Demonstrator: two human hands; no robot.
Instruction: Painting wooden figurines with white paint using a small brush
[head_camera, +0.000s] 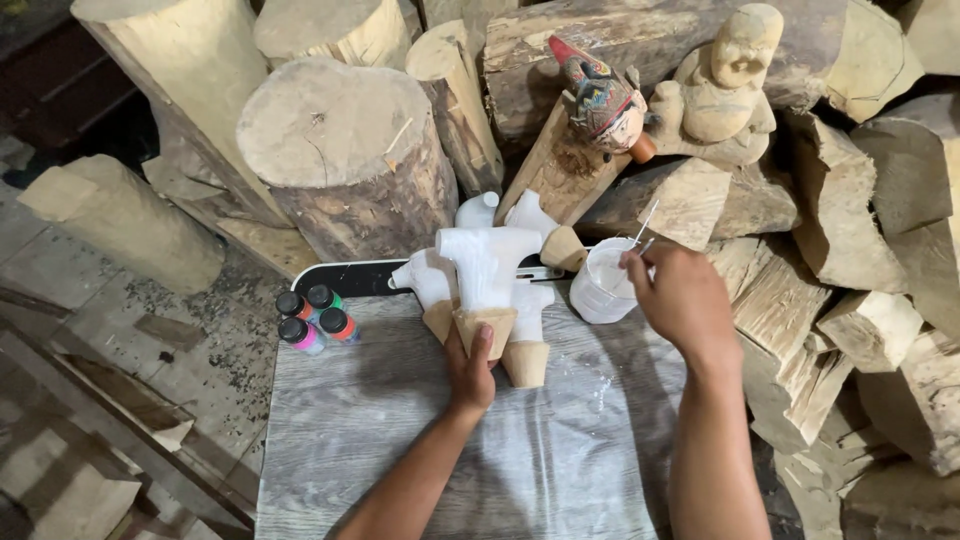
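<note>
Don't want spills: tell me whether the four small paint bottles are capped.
Capped. All four paint bottles stand upright on the grey board, each showing a dark cap on top.

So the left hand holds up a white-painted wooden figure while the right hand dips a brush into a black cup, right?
Not quite: the cup is white, not black, as the head view shows. The rest holds: the left hand grips the white-painted wooden figure by its bare base, and the right hand holds a brush at the cup.

four paint bottles (316, 317); painted puppet head (600, 100); bare carved figure (722, 88); log stump (350, 155)
</note>
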